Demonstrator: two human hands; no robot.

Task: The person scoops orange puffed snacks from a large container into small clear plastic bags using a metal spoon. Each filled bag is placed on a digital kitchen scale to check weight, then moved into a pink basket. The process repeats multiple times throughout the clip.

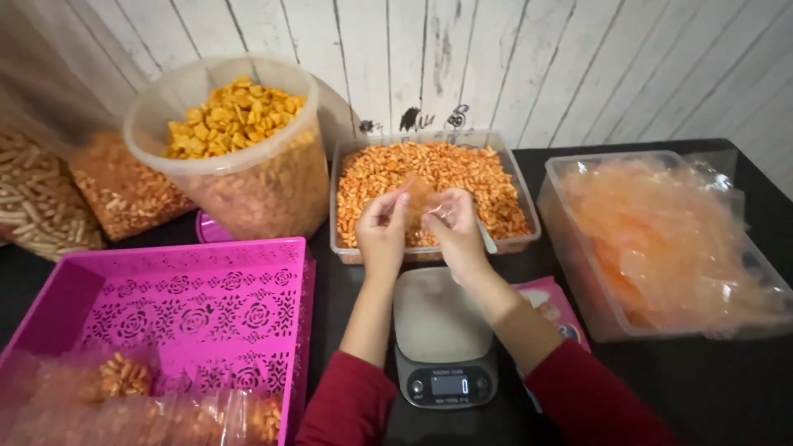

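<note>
Nearest the camera, at 6 o'clock: small grey digital kitchen scale with a bare steel platform, standing on the black tabletop. Red sleeves enter from the bottom edge on either side of it. A pink printed packet lies just beside the scale, at its 3 o'clock, partly under the right forearm.

At 8 o'clock: magenta perforated plastic basket with a floral cut-out pattern; filled clear snack bags lie in its near corner.

Above the scale, at centre: left hand and right hand raised together, fingertips pinched on a small thin transparent plastic bag. Both hands are closed on the bag's edges, holding it between them, over the near rim of the tub behind. Whether the bag holds anything cannot be told.

At 12 o'clock: clear rectangular plastic tub full of small orange-red snack pieces.

At 3 o'clock: large clear plastic bin holding a heap of empty orange-tinted plastic bags.

At 10 o'clock: round translucent bucket heaped with yellow square crackers. Further left, at 9 o'clock: large clear sacks of stick-shaped snacks.

Furthest: whitewashed plank wall.
</note>
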